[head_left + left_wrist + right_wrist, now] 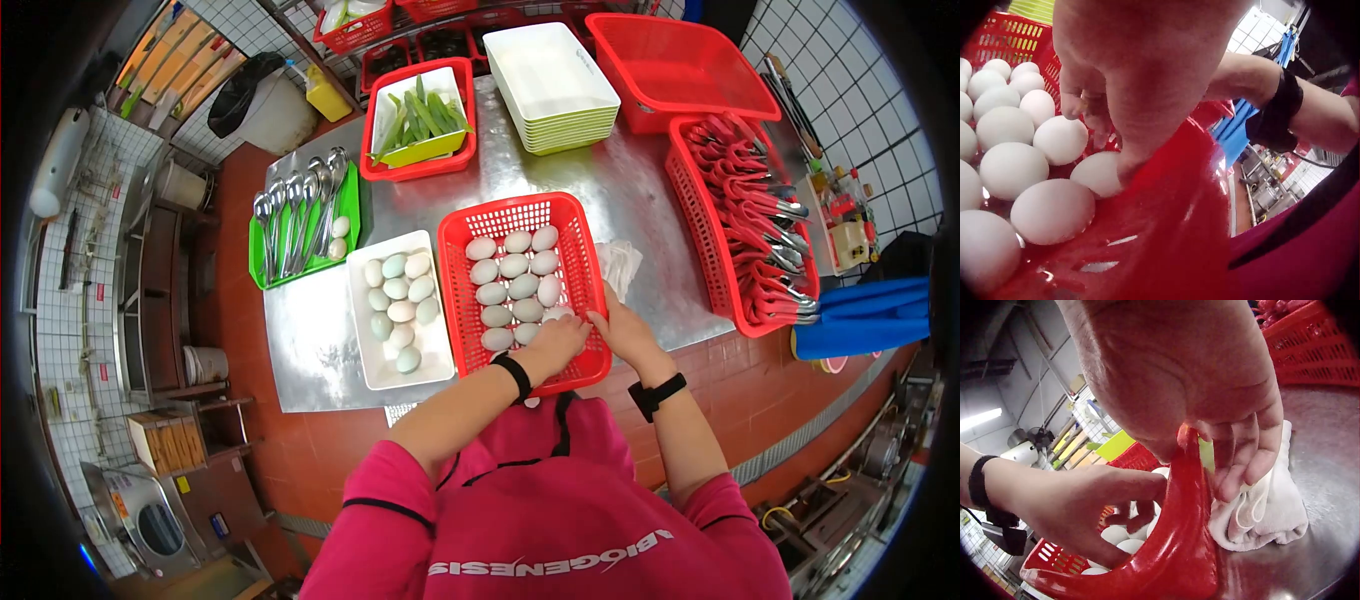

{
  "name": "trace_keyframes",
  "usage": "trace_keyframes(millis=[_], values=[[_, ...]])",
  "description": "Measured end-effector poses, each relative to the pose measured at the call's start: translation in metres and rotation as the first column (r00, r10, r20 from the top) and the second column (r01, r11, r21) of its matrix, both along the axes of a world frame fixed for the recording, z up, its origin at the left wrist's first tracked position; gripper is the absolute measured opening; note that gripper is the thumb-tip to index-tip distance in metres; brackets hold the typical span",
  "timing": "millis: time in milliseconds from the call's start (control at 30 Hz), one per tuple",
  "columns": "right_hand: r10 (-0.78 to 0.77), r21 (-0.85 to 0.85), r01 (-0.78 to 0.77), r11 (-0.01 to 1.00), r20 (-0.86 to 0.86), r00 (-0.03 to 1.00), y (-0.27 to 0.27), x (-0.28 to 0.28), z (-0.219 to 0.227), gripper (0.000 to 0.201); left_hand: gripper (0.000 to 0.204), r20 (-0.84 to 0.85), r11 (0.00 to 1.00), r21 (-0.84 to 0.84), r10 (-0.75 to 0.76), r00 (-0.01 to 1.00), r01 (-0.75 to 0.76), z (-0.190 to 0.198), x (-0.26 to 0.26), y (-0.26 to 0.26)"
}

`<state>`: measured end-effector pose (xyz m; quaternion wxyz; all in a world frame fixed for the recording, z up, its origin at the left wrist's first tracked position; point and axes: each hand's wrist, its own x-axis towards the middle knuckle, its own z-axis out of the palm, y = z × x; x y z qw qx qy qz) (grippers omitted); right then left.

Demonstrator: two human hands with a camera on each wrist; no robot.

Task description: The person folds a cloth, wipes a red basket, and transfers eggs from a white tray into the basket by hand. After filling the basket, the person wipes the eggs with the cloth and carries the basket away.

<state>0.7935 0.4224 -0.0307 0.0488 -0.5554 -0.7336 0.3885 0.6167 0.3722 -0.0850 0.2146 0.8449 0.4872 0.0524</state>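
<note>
- Your left hand (558,342) pinches an egg (1095,175) in the near right corner of the red basket (579,268).
- Your right hand (630,332) grips that basket's right rim.
- A white tray (435,362) sits just left.

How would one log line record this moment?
left hand: touches egg | right hand: grips red basket | white tray: holds eggs

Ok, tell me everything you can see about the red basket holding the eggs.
The red basket looks like glossy plastic: rectangular, open-topped, with a smooth rim and slotted walls. It stands upright near the front edge of the metal table, right of the white tray. Pale eggs sit in rows inside. The right hand grips its right rim; the left hand holds an egg inside.
</note>
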Motion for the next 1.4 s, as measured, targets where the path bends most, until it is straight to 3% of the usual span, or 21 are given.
trace_keyframes(millis=[100, 167, 200, 233, 300, 333, 367, 433, 467, 500, 533, 633, 667, 733, 1200, 1400], values=[[-0.003, 0.002, 0.003, 1.0, -0.024, 1.0, 0.0, 0.001, -0.005, 0.069, 0.023, 0.019, 0.99, 0.101, -0.1, 0.995, 0.098, 0.041, -0.023, 0.0], [-0.007, 0.002, 0.007, 1.0, -0.025, 1.0, 0.0, 0.002, -0.007, 0.068, 0.027, 0.24, 0.993, -0.097, 0.087, 0.967, -0.065, 0.079, -0.053, 0.003], [-0.007, -0.001, 0.007, 1.0, -0.027, 1.0, 0.0, 0.001, -0.008, 0.068, 0.035, 0.277, 0.957, -0.194, 0.263, 0.924, -0.214, 0.089, -0.093, -0.001], [-0.007, -0.003, 0.007, 1.0, -0.028, 1.0, 0.0, 0.002, -0.008, 0.068, 0.034, 0.193, 0.946, -0.141, 0.316, 0.929, -0.292, 0.086, -0.115, -0.002], [-0.011, -0.013, 0.01, 1.0, -0.036, 0.999, 0.0, 0.001, -0.003, 0.068, 0.028, 0.317, 0.883, -0.135, 0.467, 0.825, -0.449, 0.103, -0.168, -0.009], [-0.018, -0.022, 0.017, 1.0, -0.044, 0.999, -0.001, 0.0, -0.001, 0.068, 0.027, 0.323, 0.812, -0.223, 0.584, 0.745, -0.54, 0.127, -0.185, -0.015], [-0.013, -0.022, 0.012, 1.0, -0.046, 0.999, -0.001, 0.001, -0.003, 0.068, 0.027, 0.203, 0.671, -0.317, 0.739, 0.643, -0.671, 0.134, -0.206, -0.022], [-0.009, -0.013, 0.009, 1.0, -0.062, 0.998, 0.0, 0.002, -0.005, 0.068, 0.029, 0.194, 0.662, -0.145, 0.748, 0.635, -0.735, 0.105, -0.257, -0.05], [-0.006, -0.012, 0.005, 1.0, -0.06, 0.998, 0.0, 0.001, -0.003, 0.068, 0.029, 0.195, 0.659, -0.145, 0.75, 0.632, -0.738, 0.095, -0.272, -0.064], [-0.01, -0.02, 0.01, 1.0, -0.038, 0.999, -0.001, 0.0, 0.002, 0.068, 0.031, 0.079, 0.65, -0.169, 0.759, 0.647, -0.741, 0.087, -0.282, -0.079], [-0.014, -0.028, 0.013, 1.0, -0.016, 1.0, -0.001, -0.001, 0.005, 0.069, 0.033, -0.037, 0.637, -0.191, 0.756, 0.654, -0.747, 0.078, -0.286, -0.093], [-0.001, 0.009, 0.002, 1.0, -0.037, 0.999, 0.0, 0.002, -0.006, 0.069, 0.04, -0.171, 0.677, -0.212, 0.684, 0.709, -0.705, 0.053, -0.28, -0.123], [0.003, 0.009, -0.003, 1.0, -0.035, 0.999, 0.0, 0.001, -0.005, 0.069, 0.04, -0.17, 0.674, -0.213, 0.688, 0.706, -0.708, 0.051, -0.277, -0.126], [-0.006, -0.01, 0.006, 1.0, -0.03, 1.0, 0.0, 0.001, -0.002, 0.069, 0.043, -0.324, 0.632, -0.209, 0.676, 0.662, -0.746, 0.045, -0.265, -0.128], [-0.008, -0.002, 0.008, 1.0, 0.014, 1.0, -0.002, 0.002, -0.001, 0.069, 0.048, -0.261, 0.626, -0.144, 0.723, 0.64, -0.767, 0.033, -0.25, -0.128], [-0.008, 0.004, 0.008, 1.0, -0.002, 1.0, -0.002, 0.002, 0.0, 0.068, 0.048, -0.196, 0.573, -0.131, 0.785, 0.588, -0.809, 0.076, -0.252, -0.115]])
